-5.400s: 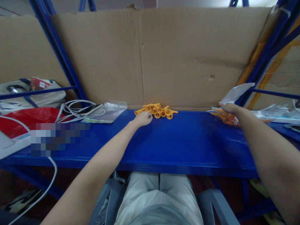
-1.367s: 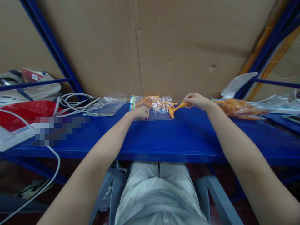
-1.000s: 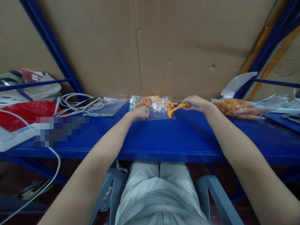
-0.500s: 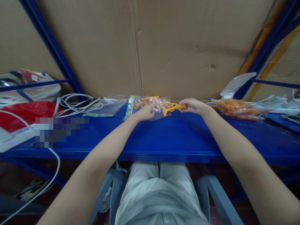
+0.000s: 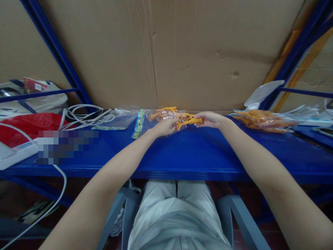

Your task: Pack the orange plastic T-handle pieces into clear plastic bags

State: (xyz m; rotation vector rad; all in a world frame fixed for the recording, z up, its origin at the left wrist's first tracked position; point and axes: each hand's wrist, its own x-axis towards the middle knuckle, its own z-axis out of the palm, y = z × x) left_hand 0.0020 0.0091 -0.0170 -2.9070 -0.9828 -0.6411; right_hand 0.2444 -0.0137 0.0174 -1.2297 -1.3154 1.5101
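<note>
A clear plastic bag (image 5: 147, 119) with a colourful printed edge lies near the back of the blue table, with several orange plastic pieces (image 5: 166, 113) in it. My left hand (image 5: 166, 127) is closed on the bag's front part. At the bag's right end my right hand (image 5: 209, 119) pinches an orange plastic piece (image 5: 194, 121), which points left toward my left fingers. Whether that piece's left end is inside the bag cannot be told.
To the right lies another bag of orange pieces (image 5: 260, 119). Flat clear bags (image 5: 117, 119), coiled white cable (image 5: 85, 116) and a red bag (image 5: 39, 126) are at the left. Cardboard (image 5: 182, 52) stands behind the blue table (image 5: 192, 152).
My right hand has moved slightly left with the orange piece. The printed edge of the bag has shifted left and toward me, and my left hand has moved slightly right.
</note>
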